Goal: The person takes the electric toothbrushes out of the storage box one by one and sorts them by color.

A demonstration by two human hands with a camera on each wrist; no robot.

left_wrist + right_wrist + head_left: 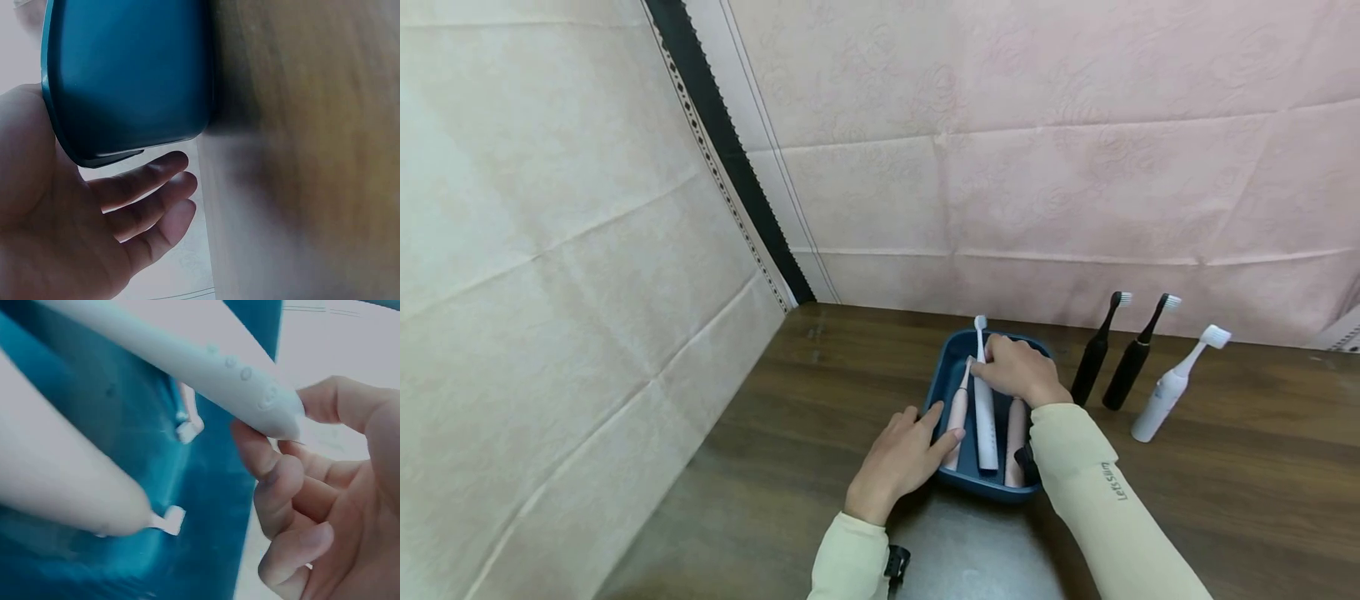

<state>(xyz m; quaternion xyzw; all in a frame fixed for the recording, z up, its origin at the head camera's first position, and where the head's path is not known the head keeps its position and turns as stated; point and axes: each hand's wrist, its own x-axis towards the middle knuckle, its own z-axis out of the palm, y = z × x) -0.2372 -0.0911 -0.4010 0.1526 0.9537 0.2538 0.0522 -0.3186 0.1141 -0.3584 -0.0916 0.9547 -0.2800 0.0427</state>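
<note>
A blue tray [940, 379] holds a white electric toothbrush [985, 425] and two pale pink ones, one pink toothbrush [958, 408] at the left and another pink toothbrush [1017, 442] at the right. With thumb and fingertips, my right hand [1018, 367] pinches the white toothbrush at the top of its handle, just below the neck. My left hand [902, 458] lies against the tray's left rim. Its thumb reaches over the edge by the left pink toothbrush, while several fingers extend loosely outside the wall in the left wrist view.
Right of the tray, two black toothbrushes, the nearer-left black toothbrush [1092, 367] and another black toothbrush [1127, 375], lie beside a white toothbrush with a wide head [1168, 396]. Pale cloth [1037, 183] hangs behind the wooden table [760, 500], and more cloth covers the left side.
</note>
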